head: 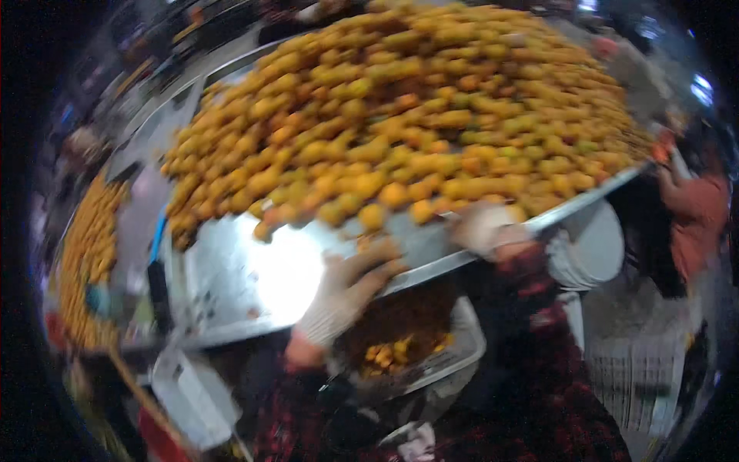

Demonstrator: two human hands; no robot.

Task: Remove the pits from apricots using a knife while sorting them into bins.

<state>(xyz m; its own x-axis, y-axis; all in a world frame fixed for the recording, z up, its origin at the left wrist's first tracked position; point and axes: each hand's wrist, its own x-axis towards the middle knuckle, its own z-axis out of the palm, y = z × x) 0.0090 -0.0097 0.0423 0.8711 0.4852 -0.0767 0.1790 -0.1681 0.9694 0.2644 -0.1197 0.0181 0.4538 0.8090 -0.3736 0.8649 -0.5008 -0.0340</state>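
Note:
A large heap of small orange-yellow round fruits [369, 133] covers most of a metal-topped table [231, 277]. My left hand [346, 294], in a pale knit glove, is over the bare metal near the front edge. Its bare-looking fingers point towards the heap, close to a small brownish piece; blur hides whether they touch it. My right hand [485, 228], also gloved, is at the heap's near edge beside the table's rim, its fingers blurred and partly hidden. Whether it holds a fruit cannot be made out. Below the table edge, a white tub [476, 341] holds some orange pieces and dark matter.
White buckets [594, 248] stand at the right under the rim. A person in an orange top [695, 213] is at the far right. Another fruit heap [92, 260] lies at the left. A black-and-blue bar [157, 277] and a white container [193, 398] are at the left.

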